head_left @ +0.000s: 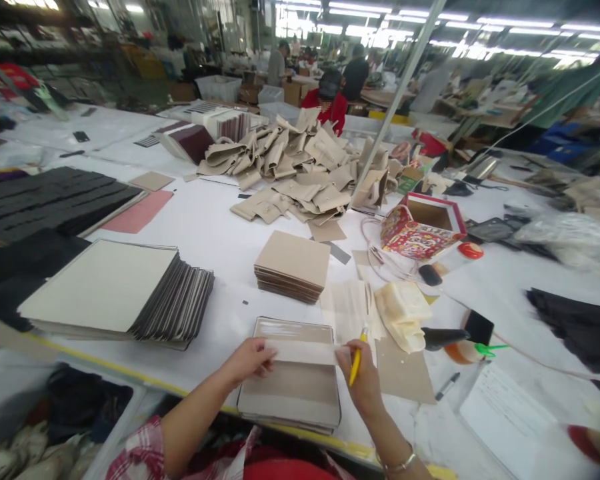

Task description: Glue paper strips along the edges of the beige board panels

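A pale strip (303,352) is stretched level between my two hands, over a stack of beige panels with dark edges (290,393) at the table's front edge. My left hand (253,360) pinches the strip's left end. At its right end, my right hand (363,377) holds the strip and also a yellow tool (356,363), which stands upright between the fingers. White streaks show on the top panel above the strip. Just behind lies a stack of smaller beige pieces (293,260).
A tall stack of pale boards (105,287) stands at left. Beige pieces (305,173) are heaped at the back, beside a metal pole (397,100). At right are a red patterned box (423,227), a yellowish cloth (403,313), a bottle (463,352) and a pen (448,386).
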{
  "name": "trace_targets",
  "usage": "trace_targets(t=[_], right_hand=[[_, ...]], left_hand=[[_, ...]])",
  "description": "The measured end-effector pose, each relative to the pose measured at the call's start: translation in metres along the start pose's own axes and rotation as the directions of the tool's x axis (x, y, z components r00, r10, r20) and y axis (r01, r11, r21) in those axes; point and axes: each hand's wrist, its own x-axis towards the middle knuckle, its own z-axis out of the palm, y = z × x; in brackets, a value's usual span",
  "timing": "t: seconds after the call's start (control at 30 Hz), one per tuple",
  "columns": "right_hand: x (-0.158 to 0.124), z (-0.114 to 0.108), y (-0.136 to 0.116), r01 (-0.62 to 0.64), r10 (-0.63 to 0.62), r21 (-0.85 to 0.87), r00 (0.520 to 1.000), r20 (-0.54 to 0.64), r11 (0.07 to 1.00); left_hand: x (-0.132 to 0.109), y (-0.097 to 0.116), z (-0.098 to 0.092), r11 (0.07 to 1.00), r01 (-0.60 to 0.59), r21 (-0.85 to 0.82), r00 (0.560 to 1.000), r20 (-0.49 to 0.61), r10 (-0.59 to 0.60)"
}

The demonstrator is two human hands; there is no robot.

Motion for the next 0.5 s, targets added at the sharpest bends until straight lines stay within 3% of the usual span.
trace_targets(t=[0.13,0.23,0.33,0.5], right_hand=[[0.013,0.040,0.002,-0.011,0.010,-0.064,1.000,-0.014,0.998],[0.025,0.055,0.003,0.030,-0.028,-0.098,0.999,0.020,0.995],[0.033,0.059,0.004,0.043,-0.037,-0.103,0.998,0.056,0.994],[0.038,0.061,0.007,0.018,-0.007,-0.128,0.996,0.088,0.992]], left_hand=[[0.016,-0.006,-0.018,0.993,-0.020,0.113,0.973,-0.228,0.045],[0.030,-0.010,-0.024,0.967,-0.076,0.241,0.916,-0.366,0.164],[0.040,-0.016,-0.028,0.931,-0.088,0.354,0.868,-0.432,0.246],[0.049,-0.021,-0.031,0.912,-0.042,0.409,0.851,-0.463,0.246]])
